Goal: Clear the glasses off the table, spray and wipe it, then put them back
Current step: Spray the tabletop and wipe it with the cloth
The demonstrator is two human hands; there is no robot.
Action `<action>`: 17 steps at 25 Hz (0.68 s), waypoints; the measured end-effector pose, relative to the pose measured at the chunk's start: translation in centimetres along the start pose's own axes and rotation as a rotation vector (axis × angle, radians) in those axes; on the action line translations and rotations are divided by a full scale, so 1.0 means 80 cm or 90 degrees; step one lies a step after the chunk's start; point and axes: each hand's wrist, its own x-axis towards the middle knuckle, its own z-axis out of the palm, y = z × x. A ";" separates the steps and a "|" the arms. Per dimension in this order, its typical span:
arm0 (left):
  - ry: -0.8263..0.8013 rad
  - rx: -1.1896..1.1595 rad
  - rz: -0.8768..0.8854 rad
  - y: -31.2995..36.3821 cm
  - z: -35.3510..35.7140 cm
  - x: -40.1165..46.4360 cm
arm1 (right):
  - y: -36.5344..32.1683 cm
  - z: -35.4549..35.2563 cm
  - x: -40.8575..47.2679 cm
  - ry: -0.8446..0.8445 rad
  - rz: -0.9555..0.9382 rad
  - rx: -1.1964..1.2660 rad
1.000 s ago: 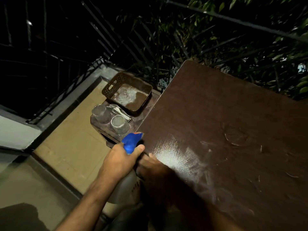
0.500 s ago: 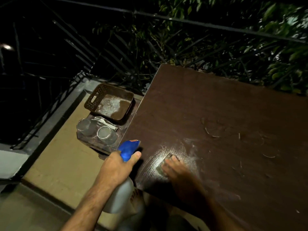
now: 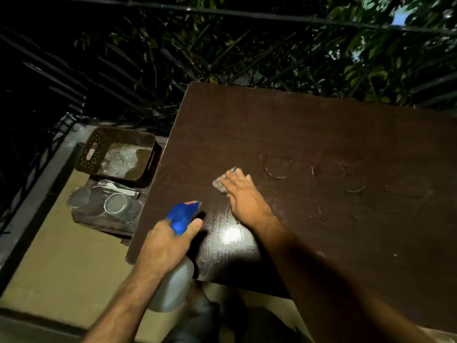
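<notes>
A dark brown table (image 3: 309, 134) fills the right of the view, with wet ring marks on it and a shiny damp patch near its front left corner. My right hand (image 3: 243, 194) lies flat on a small pale cloth (image 3: 222, 183) and presses it on the tabletop. My left hand (image 3: 165, 243) grips a white spray bottle (image 3: 173, 283) with a blue nozzle just off the table's front left corner. Two clear glasses (image 3: 116, 204) stand on a low dark surface left of the table.
A brown perforated basket (image 3: 91, 152) sits beyond the glasses, beside the table's left edge. A dark metal railing (image 3: 57, 80) and leafy branches run behind. Tan floor lies below on the left.
My right hand has slid the cloth away from the front edge, farther onto the table, leaving a shiny wet patch behind it. My left hand keeps holding the bottle.
</notes>
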 end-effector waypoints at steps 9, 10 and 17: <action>-0.034 0.015 0.057 0.041 -0.001 0.007 | 0.023 -0.018 -0.123 -0.049 -0.194 -0.081; -0.041 0.023 0.069 0.043 0.003 0.008 | 0.043 -0.037 -0.109 -0.012 -0.090 -0.058; -0.093 0.104 0.117 0.055 0.029 0.012 | 0.078 -0.056 -0.100 0.078 0.099 -0.052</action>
